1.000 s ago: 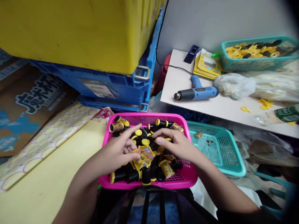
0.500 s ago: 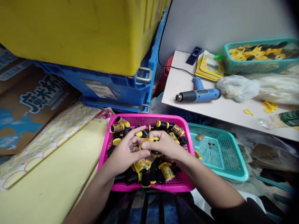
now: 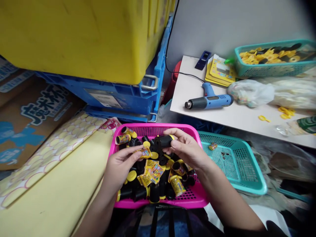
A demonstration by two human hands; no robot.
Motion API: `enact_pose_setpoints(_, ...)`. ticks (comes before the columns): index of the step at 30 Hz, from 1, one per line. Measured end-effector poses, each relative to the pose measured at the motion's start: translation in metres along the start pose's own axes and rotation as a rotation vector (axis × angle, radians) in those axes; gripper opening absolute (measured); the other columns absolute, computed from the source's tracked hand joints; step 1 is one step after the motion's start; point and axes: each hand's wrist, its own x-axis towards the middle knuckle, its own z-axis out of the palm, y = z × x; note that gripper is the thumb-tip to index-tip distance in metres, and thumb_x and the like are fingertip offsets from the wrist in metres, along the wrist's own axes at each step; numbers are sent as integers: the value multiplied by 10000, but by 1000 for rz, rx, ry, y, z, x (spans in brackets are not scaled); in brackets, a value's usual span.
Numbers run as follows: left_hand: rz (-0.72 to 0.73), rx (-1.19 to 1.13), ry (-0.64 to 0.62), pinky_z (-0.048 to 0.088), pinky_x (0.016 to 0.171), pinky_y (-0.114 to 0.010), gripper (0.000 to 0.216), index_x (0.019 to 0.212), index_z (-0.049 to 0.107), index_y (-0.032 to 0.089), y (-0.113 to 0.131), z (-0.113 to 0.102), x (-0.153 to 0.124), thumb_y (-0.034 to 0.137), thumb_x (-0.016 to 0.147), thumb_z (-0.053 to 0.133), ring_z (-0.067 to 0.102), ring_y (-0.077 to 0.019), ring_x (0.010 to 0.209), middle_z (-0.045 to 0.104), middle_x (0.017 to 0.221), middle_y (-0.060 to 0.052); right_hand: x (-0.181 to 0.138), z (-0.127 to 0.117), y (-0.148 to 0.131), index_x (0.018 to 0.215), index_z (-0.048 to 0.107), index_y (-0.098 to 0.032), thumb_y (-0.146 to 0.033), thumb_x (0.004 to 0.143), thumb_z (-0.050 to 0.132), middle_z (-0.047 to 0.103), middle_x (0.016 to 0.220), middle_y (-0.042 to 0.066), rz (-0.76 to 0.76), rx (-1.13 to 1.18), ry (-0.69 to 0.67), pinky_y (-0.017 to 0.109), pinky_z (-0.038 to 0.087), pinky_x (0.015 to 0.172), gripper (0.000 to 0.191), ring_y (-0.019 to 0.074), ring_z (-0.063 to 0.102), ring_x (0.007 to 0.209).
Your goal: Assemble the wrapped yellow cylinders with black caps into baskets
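Note:
My left hand (image 3: 120,166) pinches a small yellow printed label sleeve (image 3: 145,152) between thumb and fingers. In my right hand (image 3: 186,146) is a black bottle with a yellow rim (image 3: 164,141), lying sideways. Both hands are over a pink basket (image 3: 202,197). Inside it lie many black bottles with yellow ends, and loose yellow printed labels (image 3: 153,171) rest near the middle. A bottle wrapped in a yellow label (image 3: 177,185) sits toward the front right of the basket.
A teal basket (image 3: 256,184) with a small labelled piece (image 3: 212,146) stands at the right. A blue heat gun (image 3: 212,101) lies on the white table (image 3: 244,123). Yellow and blue crates (image 3: 133,102) stack behind; beige sheets (image 3: 56,174) lie left.
My hands, close together before, have moved apart. The black bottle now shows in my right hand, farther back in the basket, and the yellow label sleeve is in my left.

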Motion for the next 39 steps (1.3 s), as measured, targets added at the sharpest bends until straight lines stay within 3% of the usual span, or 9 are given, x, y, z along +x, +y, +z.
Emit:
enact_pose_setpoints(6, 7, 25, 35, 527, 449, -229, 316, 947, 800, 197, 4, 8, -5, 389, 695, 801, 606, -130, 425, 670, 512, 8, 4, 5, 7, 961, 653, -186, -417, 675, 838, 646, 869, 2, -49, -56, 62, 188, 512, 654, 412, 71, 598, 702)
enact_pose_setpoints(11, 113, 60, -41, 572, 569, -257, 330, 965, 803, 215, -8, 4, 1, 457, 745, 764, 634, -131, 564, 757, 820, -53, 5, 4, 12, 937, 634, -179, -444, 703, 810, 613, 781, -18, -67, -66, 58, 170, 493, 596, 395, 54, 569, 624)
enact_pose_setpoints(14, 148, -35, -55, 542, 545, -230, 317, 985, 798, 230, -15, 4, 4, 456, 768, 754, 613, -118, 626, 720, 968, -61, 5, 4, 14, 897, 628, -162, -457, 713, 800, 598, 781, -15, -64, -75, 36, 164, 479, 569, 389, 47, 546, 610)
enact_pose_setpoints(20, 140, -162, -57, 468, 483, -200, 305, 967, 801, 243, -16, 11, 2, 458, 753, 773, 533, -74, 574, 604, 865, -25, 4, 4, 16, 889, 625, -152, -476, 735, 780, 590, 751, -13, -47, -50, 18, 164, 465, 551, 391, 50, 548, 594)
enact_pose_setpoints(24, 214, -93, -77, 486, 500, -213, 283, 1018, 787, 260, -14, 9, 0, 432, 798, 737, 530, -74, 566, 594, 867, -20, 3, 5, 13, 871, 636, -149, -473, 716, 788, 592, 749, -9, -20, -157, 59, 163, 455, 553, 390, 52, 533, 611)
enact_pose_setpoints(29, 354, 145, -92, 581, 721, -252, 205, 972, 799, 259, -4, 7, 0, 360, 810, 725, 671, -172, 863, 694, 934, -52, 2, 8, 15, 885, 641, -150, -450, 695, 804, 593, 734, -12, -41, -221, 75, 171, 433, 565, 391, 51, 512, 612)
enact_pose_setpoints(33, 244, 104, -105, 597, 807, -288, 307, 1020, 779, 237, -2, 11, -4, 314, 724, 801, 711, -206, 939, 744, 1064, -64, 2, 11, 23, 939, 651, -160, -427, 674, 829, 592, 734, -14, -97, -264, 105, 190, 435, 600, 416, 64, 517, 641)
enact_pose_setpoints(36, 148, 3, -153, 611, 759, -275, 321, 984, 766, 211, -3, 13, -6, 273, 677, 837, 734, -195, 836, 773, 972, -57, 2, 11, 27, 988, 669, -164, -438, 676, 833, 596, 731, -14, -104, -269, 36, 199, 442, 619, 446, 72, 529, 646)
enact_pose_setpoints(39, 109, -107, -211, 603, 739, -237, 291, 930, 764, 214, 0, 14, -7, 209, 652, 849, 734, -176, 812, 780, 909, -34, 2, 10, 29, 1053, 675, -183, -497, 785, 741, 616, 842, 3, -109, -162, -50, 198, 464, 695, 419, 68, 558, 716)
